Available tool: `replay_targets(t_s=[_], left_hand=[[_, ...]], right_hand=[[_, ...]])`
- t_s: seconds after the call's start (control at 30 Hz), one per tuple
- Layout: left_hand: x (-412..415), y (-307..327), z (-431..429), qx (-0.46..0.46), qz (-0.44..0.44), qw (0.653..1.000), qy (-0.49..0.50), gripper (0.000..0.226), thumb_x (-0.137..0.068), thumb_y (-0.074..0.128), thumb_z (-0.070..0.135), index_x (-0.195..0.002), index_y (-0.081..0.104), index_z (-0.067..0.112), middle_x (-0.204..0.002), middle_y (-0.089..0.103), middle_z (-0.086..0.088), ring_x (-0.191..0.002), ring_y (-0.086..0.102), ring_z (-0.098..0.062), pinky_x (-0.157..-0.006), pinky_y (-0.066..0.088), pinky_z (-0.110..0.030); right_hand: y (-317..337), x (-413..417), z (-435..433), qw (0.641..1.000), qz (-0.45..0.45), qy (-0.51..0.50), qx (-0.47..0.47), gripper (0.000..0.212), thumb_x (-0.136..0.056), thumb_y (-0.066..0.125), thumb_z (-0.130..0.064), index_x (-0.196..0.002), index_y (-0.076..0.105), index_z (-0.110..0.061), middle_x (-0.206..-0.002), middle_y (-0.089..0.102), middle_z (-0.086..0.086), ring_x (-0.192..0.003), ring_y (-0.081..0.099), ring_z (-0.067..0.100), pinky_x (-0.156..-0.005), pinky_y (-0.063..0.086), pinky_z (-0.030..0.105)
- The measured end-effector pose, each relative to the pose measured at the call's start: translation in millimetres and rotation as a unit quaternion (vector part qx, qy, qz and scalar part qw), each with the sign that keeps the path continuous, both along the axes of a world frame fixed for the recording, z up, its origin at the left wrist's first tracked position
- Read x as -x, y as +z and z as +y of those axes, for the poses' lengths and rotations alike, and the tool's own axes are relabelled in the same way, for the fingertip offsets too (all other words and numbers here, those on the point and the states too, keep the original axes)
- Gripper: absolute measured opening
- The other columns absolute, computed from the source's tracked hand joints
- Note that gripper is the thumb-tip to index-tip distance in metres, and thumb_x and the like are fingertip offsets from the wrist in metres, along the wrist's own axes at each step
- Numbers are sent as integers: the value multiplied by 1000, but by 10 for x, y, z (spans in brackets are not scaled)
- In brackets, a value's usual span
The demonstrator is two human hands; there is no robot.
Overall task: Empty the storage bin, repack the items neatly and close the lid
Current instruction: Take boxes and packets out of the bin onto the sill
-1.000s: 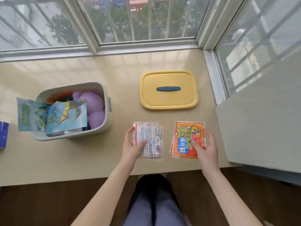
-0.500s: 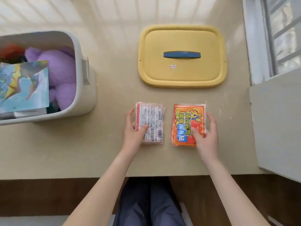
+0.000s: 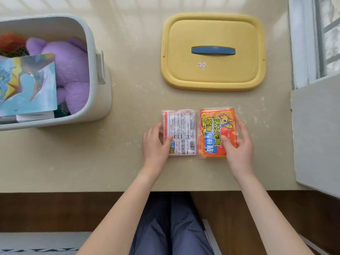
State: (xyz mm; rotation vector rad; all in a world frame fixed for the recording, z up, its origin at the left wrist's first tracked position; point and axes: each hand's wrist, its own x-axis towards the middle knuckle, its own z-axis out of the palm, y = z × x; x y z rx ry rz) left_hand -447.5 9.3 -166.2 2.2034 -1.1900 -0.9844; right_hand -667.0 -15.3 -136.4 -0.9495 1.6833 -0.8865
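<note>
A beige desk (image 3: 73,162) is viewed from above. A white bin (image 3: 103,100) is seen at the left edge, open, with its lid off. Inside it a purple plush (image 3: 71,74) is packed against the right wall, and a glossy booklet (image 3: 27,83) is laid across the left part, overlapping the plush. A red-orange item (image 3: 11,42) and a white box (image 3: 35,115) are partly hidden beneath the booklet. The yellow lid (image 3: 213,74) is placed flat on the desk at upper right, well apart from the bin, with its blue handle (image 3: 213,50) facing up. A window frame (image 3: 303,43) and a grey panel (image 3: 316,135) are seen along the right edge.

Two packets are laid side by side near the front of the desk, below the lid, just beside one another. The white packet (image 3: 181,131) is shown back side up, with printed text and a barcode. The orange packet (image 3: 214,129) is shown face up, with a cartoon figure and Chinese lettering.

The left hand (image 3: 156,144) is set at the left edge of the white packet, thumb laid on top and fingers curled along the side. The right hand (image 3: 237,142) is set over the right edge of the orange packet, thumb pressed on its face and fingers spread along the far side. Both packets are pinched lightly while lying flat on the desk. Both forearms are extended from the lower edge, above blue trousers (image 3: 171,227).
</note>
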Motion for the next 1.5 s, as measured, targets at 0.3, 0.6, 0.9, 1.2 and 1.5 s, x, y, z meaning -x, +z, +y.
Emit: replay_targets(t_s=[0.3,0.6,0.9,1.2,1.5], left_hand=[[-321,68,86,43,25,999,-7,36,-88,65,8,-123,61,10,-105,59,0,-89,58,-13,-80,50,-26],[-298,-49,27,43,75,996,25,26,-90,61,7,-116,65,8,-104,63,-4,-83,59,-9,-73,42,-3],[-150,-42,-31,29,68,997,-11,35,-86,66,7,-122,61,7,-102,53,-1,-79,56,-8,-69,46,-10],[-26,-47,-159,26,72,997,-4,36,-86,65,5,-121,62,14,-100,53,2,-73,54,-2,-72,51,-21],[36,136,-321,25,46,998,-33,50,-86,67,11,-133,51,7,-110,54,-4,-92,58,-17,-88,49,-32]], right_hand=[[171,-307,38,999,-39,-17,10,63,-89,63,6,-139,48,-28,-130,62,7,-100,70,15,-78,60,32],[-237,-917,160,998,39,38,-27,61,-90,63,-5,-144,42,-25,-137,58,-5,-119,60,11,-102,49,37],[-322,-897,148,941,313,121,-34,54,-92,63,-25,-138,49,0,-119,53,15,-113,49,30,-98,37,36],[-351,-797,87,955,277,107,-6,48,-90,64,-14,-135,52,-1,-115,54,11,-102,58,28,-94,48,44],[-125,-545,-114,952,280,125,19,47,-92,63,-18,-136,52,-5,-119,56,10,-102,59,25,-93,49,41]])
